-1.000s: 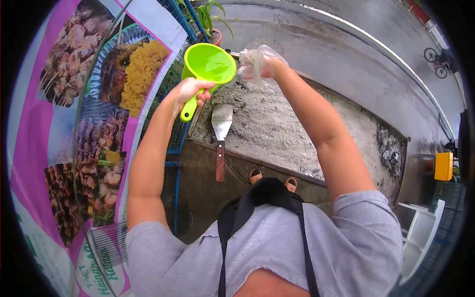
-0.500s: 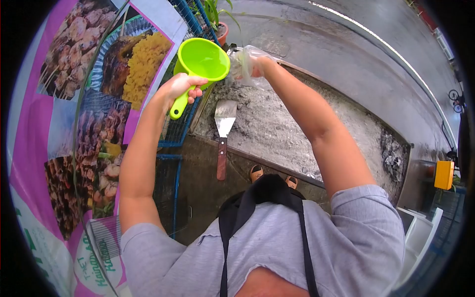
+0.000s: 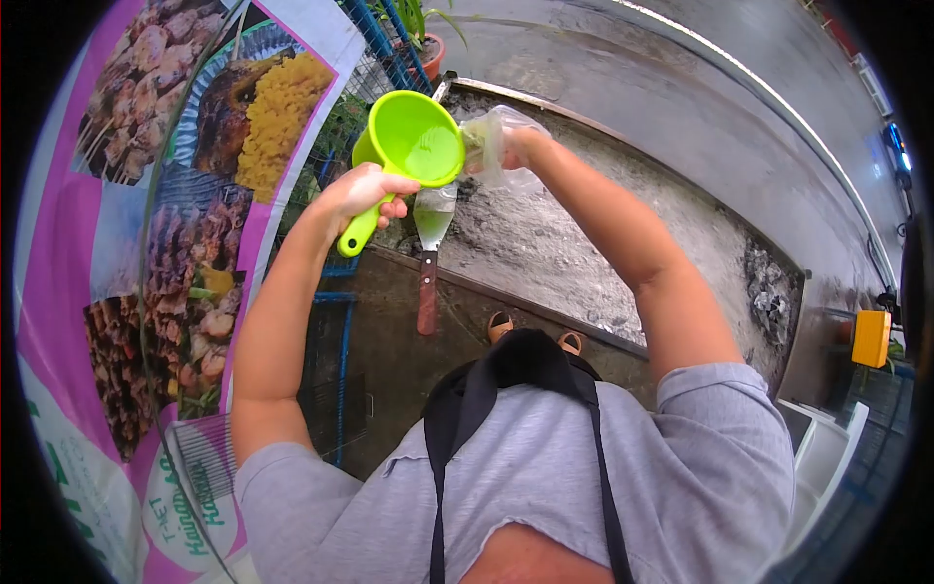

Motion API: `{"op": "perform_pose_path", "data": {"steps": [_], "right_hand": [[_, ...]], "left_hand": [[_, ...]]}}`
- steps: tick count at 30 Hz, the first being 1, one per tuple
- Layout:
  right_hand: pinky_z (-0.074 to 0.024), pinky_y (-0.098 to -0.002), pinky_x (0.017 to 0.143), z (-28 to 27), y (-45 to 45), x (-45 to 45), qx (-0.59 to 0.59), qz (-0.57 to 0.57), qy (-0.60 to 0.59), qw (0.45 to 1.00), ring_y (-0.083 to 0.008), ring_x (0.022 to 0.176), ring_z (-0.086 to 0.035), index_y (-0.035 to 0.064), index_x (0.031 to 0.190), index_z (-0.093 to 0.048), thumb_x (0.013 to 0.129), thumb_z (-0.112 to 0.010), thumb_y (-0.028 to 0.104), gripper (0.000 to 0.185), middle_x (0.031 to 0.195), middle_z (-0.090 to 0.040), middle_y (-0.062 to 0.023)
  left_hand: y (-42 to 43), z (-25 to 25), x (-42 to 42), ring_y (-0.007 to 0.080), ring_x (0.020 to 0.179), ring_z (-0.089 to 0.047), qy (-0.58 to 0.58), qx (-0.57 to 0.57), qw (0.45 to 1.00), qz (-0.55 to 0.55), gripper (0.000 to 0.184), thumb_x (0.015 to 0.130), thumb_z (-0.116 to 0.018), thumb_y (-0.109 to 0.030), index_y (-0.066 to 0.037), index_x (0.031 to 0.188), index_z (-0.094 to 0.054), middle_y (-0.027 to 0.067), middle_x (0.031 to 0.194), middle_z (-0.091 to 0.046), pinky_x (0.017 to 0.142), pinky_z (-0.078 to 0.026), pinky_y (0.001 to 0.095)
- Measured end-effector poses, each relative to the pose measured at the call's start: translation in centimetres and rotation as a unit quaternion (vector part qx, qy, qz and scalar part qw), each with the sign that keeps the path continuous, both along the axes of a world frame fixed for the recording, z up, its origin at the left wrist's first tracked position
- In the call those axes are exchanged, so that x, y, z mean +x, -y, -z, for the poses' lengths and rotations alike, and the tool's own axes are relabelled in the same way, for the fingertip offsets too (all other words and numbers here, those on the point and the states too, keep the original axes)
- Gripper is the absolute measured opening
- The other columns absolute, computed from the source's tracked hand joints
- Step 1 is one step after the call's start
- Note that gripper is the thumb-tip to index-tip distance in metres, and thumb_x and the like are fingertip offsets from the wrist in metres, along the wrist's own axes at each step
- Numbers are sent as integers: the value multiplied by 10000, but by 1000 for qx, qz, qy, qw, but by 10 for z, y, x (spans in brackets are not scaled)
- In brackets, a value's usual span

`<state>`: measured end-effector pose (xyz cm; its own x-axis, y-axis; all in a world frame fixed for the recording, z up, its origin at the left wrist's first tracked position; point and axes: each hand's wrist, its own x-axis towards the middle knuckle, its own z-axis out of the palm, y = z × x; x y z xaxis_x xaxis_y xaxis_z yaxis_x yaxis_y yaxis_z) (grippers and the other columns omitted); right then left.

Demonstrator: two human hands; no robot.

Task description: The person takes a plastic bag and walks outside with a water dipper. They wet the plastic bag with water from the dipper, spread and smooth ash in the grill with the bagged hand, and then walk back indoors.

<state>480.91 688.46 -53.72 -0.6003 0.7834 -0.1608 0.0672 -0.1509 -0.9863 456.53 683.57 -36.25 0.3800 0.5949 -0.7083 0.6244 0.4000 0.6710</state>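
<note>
My left hand (image 3: 362, 198) is closed around the handle of a lime-green plastic dipper (image 3: 397, 127), its bowl tilted so that the inside faces me. Close to the dipper's right rim, my right hand (image 3: 523, 148) grips a crumpled clear plastic bag (image 3: 494, 146); the plastic partly hides its fingers. Beneath both hands lies a long shallow tray of grey ash (image 3: 574, 243). A wide metal scraper (image 3: 428, 277) with a wooden handle lies across the tray's near edge, its blade tip hidden by the dipper.
On the left hangs a banner (image 3: 73, 253) with food photos, beside blue wire mesh (image 3: 375, 44). A potted plant (image 3: 428, 56) stands past the tray's far left corner. Dark charred lumps (image 3: 771, 297) lie at its right end. To the right are a yellow box (image 3: 871, 338) and a white plastic chair (image 3: 832, 457).
The dipper has come slightly nearer and to the right, now covering the scraper's blade tip. My right hand and the bag have also moved slightly nearer and to the right.
</note>
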Motion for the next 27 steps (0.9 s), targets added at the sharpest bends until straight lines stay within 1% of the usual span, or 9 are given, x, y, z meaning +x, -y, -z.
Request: {"op": "perform_pose_path", "data": {"steps": [2, 4, 5, 8, 9, 16, 21, 23, 27], "right_hand": [[-463, -280, 770, 13, -6, 14, 95, -9, 49, 994, -148, 873, -574, 72, 966, -613, 812, -648, 198, 202, 963, -632, -58], [-463, -282, 771, 7, 0, 19, -266, 108, -127, 949, -158, 871, -585, 95, 915, -622, 871, -545, 383, 301, 947, -634, -53], [-464, -284, 759, 4, 3, 25, -237, 122, -91, 960, -157, 865, -587, 109, 888, -617, 898, -437, 478, 411, 943, -631, -46], [-471, -291, 710, 46, -24, 57, -272, 217, -39, 937, -139, 802, -587, 114, 885, -614, 914, -447, 406, 337, 891, -626, -32], [-512, -343, 760, -4, 5, 57, -275, 230, -95, 929, -187, 828, -620, 76, 950, -634, 885, -512, 306, 269, 895, -652, -71], [-497, -347, 728, -63, 31, 72, -270, 339, -43, 900, -182, 748, -587, 111, 884, -606, 912, -439, 460, 388, 842, -614, -33], [-489, -398, 841, -44, 47, 70, -245, 277, -39, 928, -225, 912, -595, 96, 1015, -606, 914, -460, 424, 373, 1001, -619, -77], [-507, -410, 885, -36, 58, 65, -247, 165, -113, 948, -249, 1046, -577, 100, 1128, -568, 873, -577, 206, 275, 1163, -585, -99], [-468, -450, 932, -43, 84, 34, -336, 181, -61, 922, -266, 1144, -500, 85, 1191, -525, 888, -555, 274, 359, 1290, -488, -118]], "left_hand": [[-2, 3, 12, 46, 451, -421, -9, 9, 1000, 18, 177, 840, -618, -219, -65, 814, -535, 5, 589, -503, 394, -343, 214], [-5, 9, 24, 77, 481, -488, 8, -2, 999, 39, 188, 826, -629, -196, -13, 847, -590, 47, 628, -570, 435, -405, 231], [-7, 12, 32, 83, 485, -497, 4, 6, 999, 45, 192, 828, -625, -191, -6, 870, -595, 51, 632, -576, 432, -409, 233], [-8, 13, 54, 60, 468, -454, 8, 29, 997, 73, 180, 839, -621, -227, -78, 769, -546, 9, 600, -523, 411, -373, 223], [-12, 15, 60, 63, 479, -466, 10, 40, 996, 75, 179, 837, -624, -227, -77, 767, -555, 9, 605, -526, 415, -380, 219], [-15, 4, 85, 80, 540, -538, 24, 37, 995, 85, 216, 823, -630, -175, -4, 948, -590, 41, 670, -578, 458, -444, 223], [-7, -4, 67, 75, 511, -500, 7, 28, 993, 111, 193, 833, -614, -190, -13, 904, -586, 29, 651, -561, 438, -416, 230], [1, -9, 55, 78, 498, -495, 1, 18, 992, 124, 183, 832, -614, -187, -15, 886, -585, 30, 634, -558, 436, -410, 232], [23, -17, 29, 78, 445, -453, -29, 2, 991, 128, 192, 831, -614, -209, -22, 848, -575, 37, 586, -539, 408, -382, 234]]}}
